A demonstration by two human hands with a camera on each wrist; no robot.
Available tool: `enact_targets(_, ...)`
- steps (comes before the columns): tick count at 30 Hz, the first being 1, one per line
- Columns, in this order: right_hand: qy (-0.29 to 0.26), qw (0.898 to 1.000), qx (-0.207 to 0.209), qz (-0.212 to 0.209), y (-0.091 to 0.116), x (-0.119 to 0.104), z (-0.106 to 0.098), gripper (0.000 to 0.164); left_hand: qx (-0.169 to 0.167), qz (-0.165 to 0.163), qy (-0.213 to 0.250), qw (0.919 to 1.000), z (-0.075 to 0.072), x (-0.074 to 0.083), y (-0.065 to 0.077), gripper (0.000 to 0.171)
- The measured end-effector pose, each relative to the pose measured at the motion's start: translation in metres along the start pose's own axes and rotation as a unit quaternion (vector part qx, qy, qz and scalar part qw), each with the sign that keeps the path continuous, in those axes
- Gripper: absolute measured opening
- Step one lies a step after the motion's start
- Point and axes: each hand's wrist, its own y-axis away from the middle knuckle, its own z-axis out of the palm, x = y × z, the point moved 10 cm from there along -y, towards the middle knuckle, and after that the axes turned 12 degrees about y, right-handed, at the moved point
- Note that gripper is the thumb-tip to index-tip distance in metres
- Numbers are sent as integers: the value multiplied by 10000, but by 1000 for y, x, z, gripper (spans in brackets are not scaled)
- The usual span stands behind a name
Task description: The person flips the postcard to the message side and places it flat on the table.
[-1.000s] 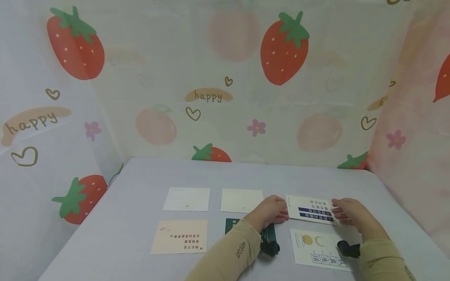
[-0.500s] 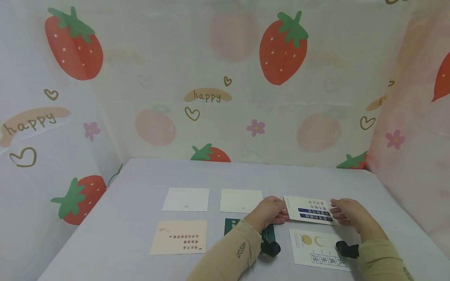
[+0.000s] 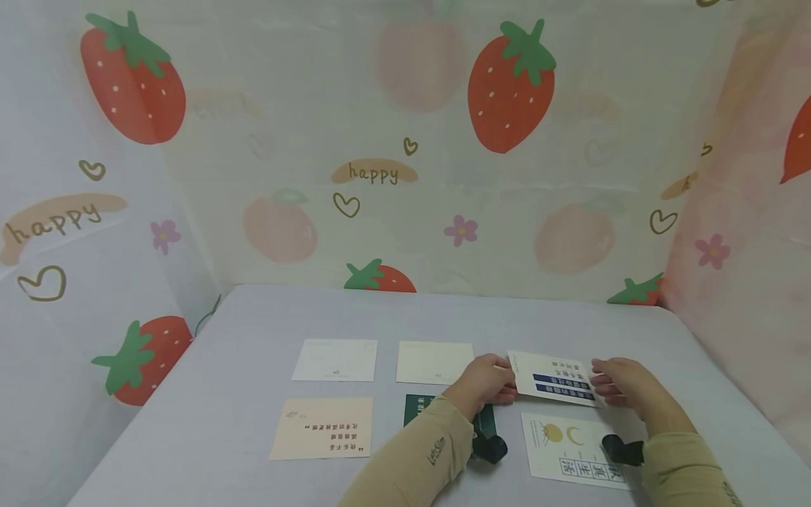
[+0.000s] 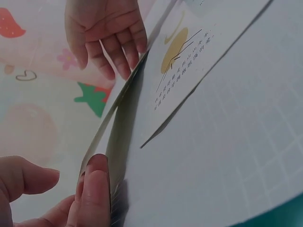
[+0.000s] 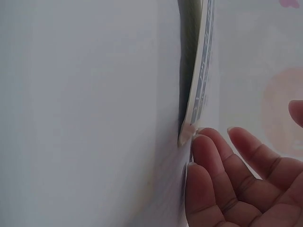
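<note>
A white card with two dark blue text bands (image 3: 560, 384) lies at the back right of the table, between the two hands. My left hand (image 3: 484, 384) is at its left edge; in the left wrist view the fingertips (image 4: 94, 189) touch that edge while the thumb stands apart. There the card looks slightly bowed, with a shadow gap beneath it. My right hand (image 3: 630, 387) is at the card's right edge, its relaxed fingers (image 5: 208, 156) right at the corner and the thumb held away. Nearer sits a sun-and-moon card (image 3: 551, 451), partly covered by the right wrist's black camera.
Two pale cards, one white (image 3: 336, 360) and one cream (image 3: 434, 359), form the back row's left part. In front are a peach card with red writing (image 3: 323, 426) and a dark green card (image 3: 415, 408), mostly hidden by the left forearm. Strawberry-print cloth surrounds the table (image 3: 190, 394).
The blue-banded card has slid slightly left, toward the cream card. The right hand has moved left with it; the left hand has barely shifted. Other cards look unchanged.
</note>
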Motion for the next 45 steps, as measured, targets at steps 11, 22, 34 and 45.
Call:
enact_targets(11,-215,9996,-169,-84,43,-35,-3,51,140,134,-182,9996,-3,1,-1,11)
enact_targets(22,-237,9996,-164,14,30,-27,3,48,201,93,-381,9990,-2,-4,-1,7)
enact_targets(34,148,9998,-44,-130,47,-39,-6,45,209,193,-583,9979,0,2,-1,8)
enact_targets(45,347,9988,159,-305,39,-38,-12,34,190,302,-647,9973,-1,7,-4,7)
